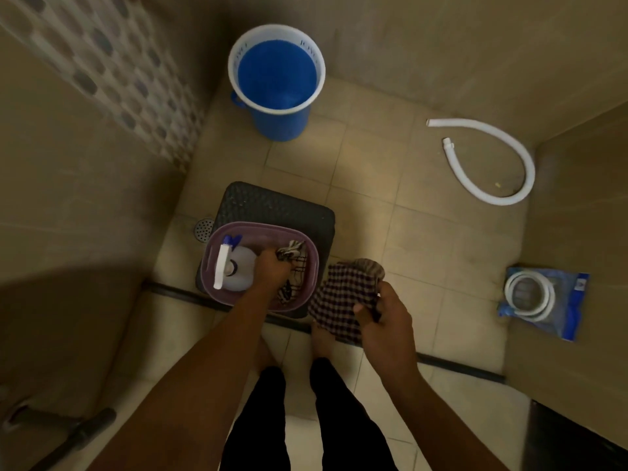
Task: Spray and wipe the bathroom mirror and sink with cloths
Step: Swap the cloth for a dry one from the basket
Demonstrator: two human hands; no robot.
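Observation:
A purple basket (pixel 307 246) stands on a dark stool (pixel 272 202) on the bathroom floor. Inside it a white spray bottle (pixel 238 266) with a blue nozzle lies on its side. My left hand (pixel 272 271) reaches into the basket and is closed on a striped cloth (pixel 290 250) beside the bottle. My right hand (pixel 384 314) holds a dark checked cloth (pixel 339 294) just right of the basket, above my bare feet. Neither the mirror nor the sink is in view.
A blue bucket (pixel 277 83) stands at the far wall. A white corrugated hose (pixel 509 161) lies curved on the floor at right. A packaged coiled hose (pixel 540 297) lies near the right wall. A round floor drain (pixel 203 228) sits left of the stool.

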